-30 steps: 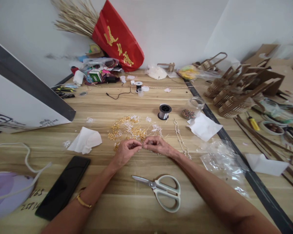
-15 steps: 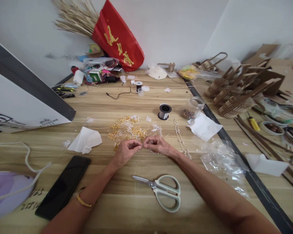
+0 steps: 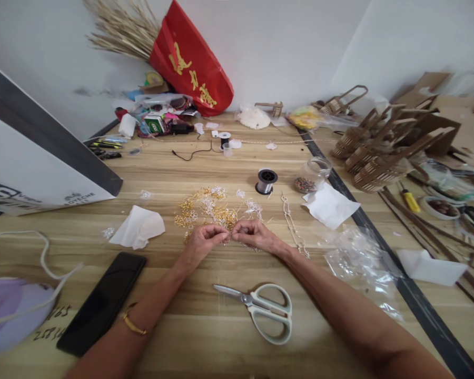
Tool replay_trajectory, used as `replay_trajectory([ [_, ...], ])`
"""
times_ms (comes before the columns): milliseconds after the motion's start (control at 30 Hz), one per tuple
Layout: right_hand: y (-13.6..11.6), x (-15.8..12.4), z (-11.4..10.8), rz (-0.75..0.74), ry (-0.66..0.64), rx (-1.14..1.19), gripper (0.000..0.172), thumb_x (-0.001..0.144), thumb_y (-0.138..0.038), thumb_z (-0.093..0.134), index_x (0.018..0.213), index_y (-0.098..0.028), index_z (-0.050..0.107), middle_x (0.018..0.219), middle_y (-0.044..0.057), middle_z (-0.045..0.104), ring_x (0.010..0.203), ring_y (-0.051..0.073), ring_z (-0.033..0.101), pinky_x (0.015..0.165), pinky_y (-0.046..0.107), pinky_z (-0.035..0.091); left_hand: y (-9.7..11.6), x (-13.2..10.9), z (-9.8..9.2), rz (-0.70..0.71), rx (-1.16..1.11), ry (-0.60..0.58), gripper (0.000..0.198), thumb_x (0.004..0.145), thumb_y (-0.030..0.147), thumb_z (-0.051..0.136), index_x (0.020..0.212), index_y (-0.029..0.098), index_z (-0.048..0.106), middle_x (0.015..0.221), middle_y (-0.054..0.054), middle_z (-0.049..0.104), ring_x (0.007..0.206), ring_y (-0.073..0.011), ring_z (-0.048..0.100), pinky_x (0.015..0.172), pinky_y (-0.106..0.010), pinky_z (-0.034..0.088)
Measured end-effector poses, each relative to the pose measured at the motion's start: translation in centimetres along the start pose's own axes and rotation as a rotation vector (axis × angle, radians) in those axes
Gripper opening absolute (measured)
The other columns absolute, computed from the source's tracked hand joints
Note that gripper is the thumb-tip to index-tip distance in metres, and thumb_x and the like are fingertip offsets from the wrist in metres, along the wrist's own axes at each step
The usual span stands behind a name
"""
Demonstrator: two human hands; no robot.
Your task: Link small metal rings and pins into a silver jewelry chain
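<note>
My left hand (image 3: 202,244) and my right hand (image 3: 253,235) meet fingertip to fingertip on the wooden table (image 3: 237,347), both pinched on a tiny piece too small to name. Just beyond them lies a scatter of small gold and silver beads and findings (image 3: 209,209). A beaded chain (image 3: 293,223) lies to the right of my right hand. A spool of clear thread (image 3: 266,180) stands further back. Scissors (image 3: 263,308) with pale green handles lie closed near me, between my forearms.
A black phone (image 3: 101,302) and crumpled white tissue (image 3: 139,227) lie at left, below a large white box (image 3: 31,158). A glass jar (image 3: 313,173), white paper (image 3: 330,206) and clear plastic bags (image 3: 359,260) are at right. Wooden baskets (image 3: 373,152) stand at the back right; a red bag (image 3: 189,63) leans on the wall.
</note>
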State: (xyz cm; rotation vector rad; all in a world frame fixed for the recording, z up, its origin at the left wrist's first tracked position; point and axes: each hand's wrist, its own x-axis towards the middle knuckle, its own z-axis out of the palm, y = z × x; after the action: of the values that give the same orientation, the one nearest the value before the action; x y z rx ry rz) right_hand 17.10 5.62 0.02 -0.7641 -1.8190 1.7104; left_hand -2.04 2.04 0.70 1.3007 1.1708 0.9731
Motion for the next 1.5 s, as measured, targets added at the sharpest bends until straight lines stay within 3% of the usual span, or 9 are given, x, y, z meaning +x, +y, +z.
replay_trajectory([
  [733,-0.3,-0.1,0.1,-0.026,-0.023,-0.023,0.032,0.081,-0.044,0.059,0.078,-0.012,0.059,0.050,-0.008,0.033,0.045,0.005,0.026,0.043,0.020,0.017,0.1,0.0,0.1,0.021,0.035,-0.009,0.019,0.068,0.033,0.068,0.071,0.014,0.069,0.064,-0.002,0.067,0.062,-0.0139,0.059,0.062,-0.024,0.047],
  [1500,-0.3,0.0,0.0,0.001,0.002,-0.014,0.032,0.081,-0.043,0.061,0.079,-0.011,0.060,0.049,-0.008,0.035,0.043,0.004,0.026,0.041,0.019,0.017,-0.8,0.2,0.0,0.016,0.023,-0.022,0.014,0.069,0.024,0.068,0.076,0.013,0.068,0.068,-0.003,0.068,0.064,-0.0126,0.060,0.064,-0.023,0.047],
])
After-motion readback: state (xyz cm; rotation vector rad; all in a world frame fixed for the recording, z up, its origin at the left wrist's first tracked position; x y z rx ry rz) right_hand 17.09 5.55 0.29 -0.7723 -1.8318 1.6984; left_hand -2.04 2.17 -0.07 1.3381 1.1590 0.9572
